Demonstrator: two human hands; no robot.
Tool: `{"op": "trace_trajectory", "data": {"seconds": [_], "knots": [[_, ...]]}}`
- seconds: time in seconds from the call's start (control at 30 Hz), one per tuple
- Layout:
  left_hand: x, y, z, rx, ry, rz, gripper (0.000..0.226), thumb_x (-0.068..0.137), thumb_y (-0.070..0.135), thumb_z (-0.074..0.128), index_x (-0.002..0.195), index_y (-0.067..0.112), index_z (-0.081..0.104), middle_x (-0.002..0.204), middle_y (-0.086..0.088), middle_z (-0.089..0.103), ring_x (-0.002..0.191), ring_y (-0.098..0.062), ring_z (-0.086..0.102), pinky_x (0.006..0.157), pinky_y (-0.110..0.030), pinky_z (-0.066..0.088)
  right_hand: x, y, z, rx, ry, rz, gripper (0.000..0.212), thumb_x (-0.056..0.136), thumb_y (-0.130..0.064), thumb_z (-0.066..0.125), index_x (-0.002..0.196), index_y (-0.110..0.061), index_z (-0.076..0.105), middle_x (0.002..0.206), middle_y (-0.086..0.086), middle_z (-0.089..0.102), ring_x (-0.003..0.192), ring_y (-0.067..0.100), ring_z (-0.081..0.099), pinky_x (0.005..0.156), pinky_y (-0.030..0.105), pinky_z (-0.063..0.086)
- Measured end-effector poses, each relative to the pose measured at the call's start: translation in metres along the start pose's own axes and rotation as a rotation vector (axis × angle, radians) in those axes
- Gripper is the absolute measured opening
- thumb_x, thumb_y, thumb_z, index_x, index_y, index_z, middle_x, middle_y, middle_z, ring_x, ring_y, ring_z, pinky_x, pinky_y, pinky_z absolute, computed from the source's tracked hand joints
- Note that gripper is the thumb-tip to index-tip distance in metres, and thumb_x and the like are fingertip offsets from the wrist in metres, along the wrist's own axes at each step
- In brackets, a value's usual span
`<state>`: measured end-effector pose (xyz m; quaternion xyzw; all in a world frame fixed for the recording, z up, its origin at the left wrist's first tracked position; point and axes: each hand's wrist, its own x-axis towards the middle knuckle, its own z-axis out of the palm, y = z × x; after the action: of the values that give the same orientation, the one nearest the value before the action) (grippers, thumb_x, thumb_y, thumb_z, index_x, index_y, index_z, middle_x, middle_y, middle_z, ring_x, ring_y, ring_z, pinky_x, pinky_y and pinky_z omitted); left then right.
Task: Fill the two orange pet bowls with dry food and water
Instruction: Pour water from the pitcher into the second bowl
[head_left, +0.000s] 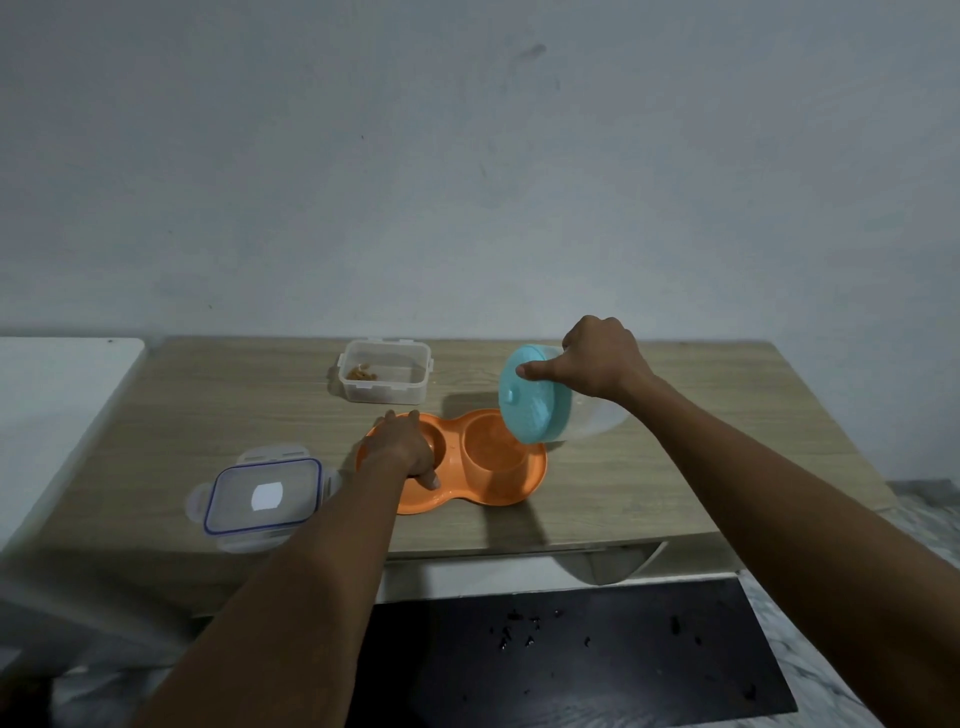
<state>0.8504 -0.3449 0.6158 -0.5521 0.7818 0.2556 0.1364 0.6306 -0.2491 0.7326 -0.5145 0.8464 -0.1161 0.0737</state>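
Note:
An orange double pet bowl (498, 483) lies in the middle of the wooden table (649, 483). My left hand (400, 447) rests over its left bowl, thumb on the near rim, hiding what is inside. The right bowl (488, 441) shows a wet-looking orange floor. My right hand (602, 364) grips a clear jug with a teal lid (532, 400), tipped on its side with the lid's low edge over the right bowl's far rim. A clear food box (384, 379) with a few brown kibbles stands behind the bowls.
The box's clear lid with a blue seal (262, 496) lies at the front left of the table. A white surface (52, 415) adjoins the table on the left. A black mat (571, 660) with dark crumbs lies on the floor in front.

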Motion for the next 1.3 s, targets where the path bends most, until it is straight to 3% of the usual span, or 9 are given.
{"op": "trace_trajectory", "data": {"seconds": [1.3], "knots": [[0.004, 0.000, 0.002, -0.007, -0.008, -0.007, 0.125, 0.063, 0.026, 0.091, 0.156, 0.021, 0.008, 0.163, -0.012, -0.001, 0.150, -0.033, 0.011, 0.116, -0.048, 0.028, -0.003, 0.001, -0.019, -0.003, 0.009, -0.042, 0.069, 0.068, -0.072, 0.078, 0.051, -0.015, 0.043, 0.048, -0.002, 0.040, 0.049, 0.014, 0.038, 0.051, 0.029, 0.029]]}}
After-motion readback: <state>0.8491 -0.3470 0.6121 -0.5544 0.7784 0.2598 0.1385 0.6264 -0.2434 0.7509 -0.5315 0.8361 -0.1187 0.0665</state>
